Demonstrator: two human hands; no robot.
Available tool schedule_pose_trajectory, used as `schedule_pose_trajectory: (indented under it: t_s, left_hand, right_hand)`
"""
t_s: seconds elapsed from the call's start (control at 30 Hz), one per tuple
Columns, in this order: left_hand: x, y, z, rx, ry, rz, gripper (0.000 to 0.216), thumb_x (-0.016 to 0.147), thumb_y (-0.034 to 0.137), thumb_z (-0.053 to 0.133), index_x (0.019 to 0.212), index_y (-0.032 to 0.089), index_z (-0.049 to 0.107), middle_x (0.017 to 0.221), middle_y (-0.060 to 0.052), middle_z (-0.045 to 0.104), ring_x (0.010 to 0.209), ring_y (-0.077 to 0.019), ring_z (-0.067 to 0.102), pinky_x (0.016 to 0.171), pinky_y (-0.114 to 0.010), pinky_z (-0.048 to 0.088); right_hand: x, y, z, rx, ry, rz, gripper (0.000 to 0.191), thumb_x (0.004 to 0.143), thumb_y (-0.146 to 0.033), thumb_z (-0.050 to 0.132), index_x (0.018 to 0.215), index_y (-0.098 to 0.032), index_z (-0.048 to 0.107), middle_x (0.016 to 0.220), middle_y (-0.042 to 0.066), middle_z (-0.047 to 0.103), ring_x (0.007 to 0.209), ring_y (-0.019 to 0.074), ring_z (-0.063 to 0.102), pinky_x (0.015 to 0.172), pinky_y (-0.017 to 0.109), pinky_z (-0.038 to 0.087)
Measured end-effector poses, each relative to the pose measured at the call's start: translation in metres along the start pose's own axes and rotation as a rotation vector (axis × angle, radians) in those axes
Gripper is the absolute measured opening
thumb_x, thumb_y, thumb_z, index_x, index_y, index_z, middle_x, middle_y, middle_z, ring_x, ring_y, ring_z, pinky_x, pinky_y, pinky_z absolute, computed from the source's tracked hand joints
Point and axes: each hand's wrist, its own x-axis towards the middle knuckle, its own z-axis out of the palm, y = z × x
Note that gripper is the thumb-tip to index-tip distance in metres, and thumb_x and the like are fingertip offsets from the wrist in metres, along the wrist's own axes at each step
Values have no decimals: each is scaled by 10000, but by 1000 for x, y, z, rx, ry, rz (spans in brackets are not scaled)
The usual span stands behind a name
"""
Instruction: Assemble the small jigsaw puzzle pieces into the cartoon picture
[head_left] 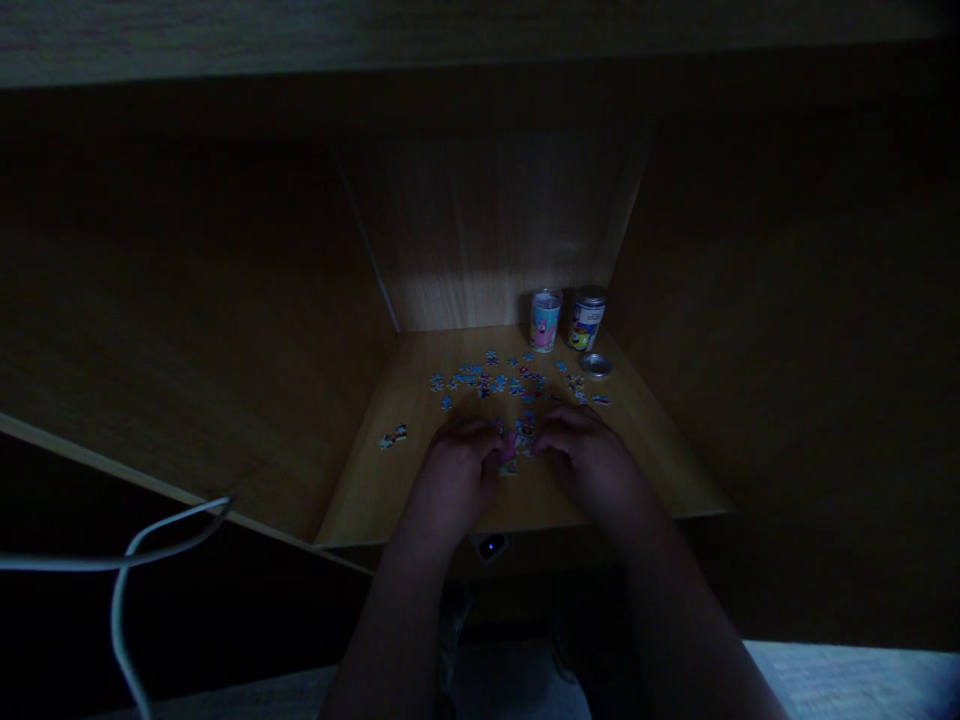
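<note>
Both hands are over a small wooden shelf surface, in dim light. My left hand (459,462) is closed, its fingertips pressed to the left edge of a few joined jigsaw puzzle pieces (509,466) with pink and green print. From the other side my right hand (589,455) pinches at a jigsaw puzzle piece (526,430) by the joined ones; its fingertips partly hide what they hold. Loose jigsaw puzzle pieces (499,382), mostly blue, lie scattered just beyond both hands.
Two printed cans, an open one (544,322) and a lidded one (586,320), stand at the back right. A round metal lid (596,366) lies before them. Two pieces (393,437) sit apart at left. Wooden walls enclose the surface (360,505). A white cable (120,600) hangs lower left.
</note>
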Motion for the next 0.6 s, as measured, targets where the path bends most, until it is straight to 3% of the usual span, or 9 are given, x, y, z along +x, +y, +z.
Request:
schedule_pose_trajectory:
  t_s: [0.27, 0.37, 0.43, 0.5, 0.6]
  left_hand:
    - [0, -3, 3, -14, 7, -5, 271, 1027, 38, 615, 873, 202, 766, 956, -61, 794, 967, -254, 720, 937, -445, 581]
    - [0, 2, -11, -42, 40, -8, 268, 998, 31, 598, 933, 211, 785, 995, -66, 801, 992, -263, 716, 946, -466, 583]
    - [-7, 16, -29, -183, 74, 6, 307, 976, 30, 573, 997, 237, 799, 1044, -55, 811, 1026, -252, 730, 972, -465, 599]
    - [-23, 38, -47, -457, 64, 19, 270, 1035, 131, 571, 1085, 263, 802, 1063, -57, 819, 1040, -243, 760, 976, -458, 639]
    - [-59, 72, -62, -676, 35, 101, 297, 1110, 442, 537, 1018, 341, 801, 819, -52, 755, 841, -253, 759, 779, -461, 682]
  right_hand:
    - [-3, -6, -2, -45, -16, 37, 386, 878, 110, 664, 939, -247, 798, 1070, 42, 782, 1064, 268, 702, 955, 424, 562]
    - [-2, -8, -3, -40, -15, 44, 359, 916, 80, 663, 967, -249, 796, 1095, 47, 782, 1083, 271, 702, 978, 428, 562]
    - [-1, -10, -4, -42, 0, 50, 339, 940, 58, 659, 971, -251, 795, 1082, 51, 779, 1067, 269, 704, 965, 423, 563]
    - [0, -10, -4, -47, 13, 56, 332, 949, 49, 654, 963, -251, 794, 1058, 53, 775, 1052, 268, 705, 950, 416, 563]
    - [0, -10, -4, -55, 14, 53, 343, 939, 59, 649, 966, -253, 791, 1061, 52, 780, 1057, 270, 705, 950, 414, 563]
